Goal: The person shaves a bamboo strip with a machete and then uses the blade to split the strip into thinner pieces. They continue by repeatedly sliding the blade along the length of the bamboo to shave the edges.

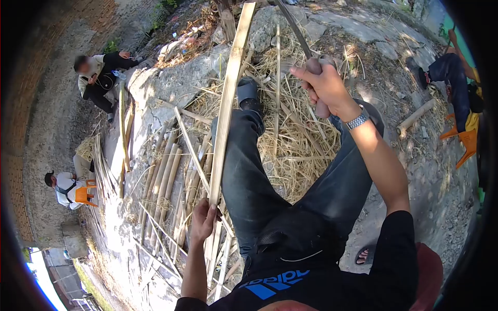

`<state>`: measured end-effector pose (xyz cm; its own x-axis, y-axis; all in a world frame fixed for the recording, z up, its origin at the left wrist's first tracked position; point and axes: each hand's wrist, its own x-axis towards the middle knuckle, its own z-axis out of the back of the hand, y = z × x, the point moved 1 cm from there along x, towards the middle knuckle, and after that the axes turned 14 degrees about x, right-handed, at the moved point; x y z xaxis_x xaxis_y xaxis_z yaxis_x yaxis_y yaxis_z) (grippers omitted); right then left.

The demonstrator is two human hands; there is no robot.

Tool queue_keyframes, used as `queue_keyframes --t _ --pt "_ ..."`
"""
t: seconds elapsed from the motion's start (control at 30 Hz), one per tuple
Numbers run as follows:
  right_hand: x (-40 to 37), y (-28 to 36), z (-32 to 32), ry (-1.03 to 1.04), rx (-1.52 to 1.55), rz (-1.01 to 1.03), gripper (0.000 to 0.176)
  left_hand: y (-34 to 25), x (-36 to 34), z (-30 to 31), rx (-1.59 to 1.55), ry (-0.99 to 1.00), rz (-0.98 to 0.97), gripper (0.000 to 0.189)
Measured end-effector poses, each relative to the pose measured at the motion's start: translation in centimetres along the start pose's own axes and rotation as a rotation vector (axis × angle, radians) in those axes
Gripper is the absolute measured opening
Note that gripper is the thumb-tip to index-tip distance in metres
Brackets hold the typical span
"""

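A long pale split strip runs from the top of the view down beside the left thigh. Near its lower end my left hand is closed around it, thumb on top. My right hand, with a metal watch on the wrist, grips the brown handle of a long knife. The blade points up and to the left, apart from the strip. Pale shavings cover the ground between the legs.
Round poles and thin strips lie on the ground at the left. Rocks rise ahead. Two people sit at the far left, and another sits on an orange chair at the right. A cut pole lies right of my knee.
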<state>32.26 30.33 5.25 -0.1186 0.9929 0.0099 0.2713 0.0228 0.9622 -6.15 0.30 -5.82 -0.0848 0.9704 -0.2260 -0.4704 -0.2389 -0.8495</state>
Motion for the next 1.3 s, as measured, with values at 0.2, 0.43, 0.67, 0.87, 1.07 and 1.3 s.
queue_keyframes --t 0.2,0.43,0.67,0.87,1.07,1.3 --pt "-1.7 -3.0 -0.6 0.094 -0.245 -0.030 0.043 -2.8 5.8 1.3 0.198 -0.668 -0.209 0.034" --pt "-4.6 -2.7 -2.3 0.221 -0.217 -0.025 0.046 -14.3 4.8 16.0 0.122 -1.661 -0.588 0.044" --pt "-6.7 -3.1 -5.0 0.230 -0.140 -0.066 0.046 -14.7 4.1 11.8 -0.367 -1.219 -0.579 0.047" --pt "-8.4 -2.0 -7.5 0.290 0.054 0.176 0.022 -12.3 7.6 -2.0 -1.017 -0.932 -0.331 0.030" --pt "-7.6 -2.5 -8.1 0.060 0.046 0.177 0.041 -13.4 5.2 -11.8 -1.111 -0.560 -0.161 0.042" --pt "-6.2 -5.0 -6.9 -0.007 0.100 0.173 0.013 -11.3 -1.6 -5.2 -0.613 -0.023 -0.105 0.045"
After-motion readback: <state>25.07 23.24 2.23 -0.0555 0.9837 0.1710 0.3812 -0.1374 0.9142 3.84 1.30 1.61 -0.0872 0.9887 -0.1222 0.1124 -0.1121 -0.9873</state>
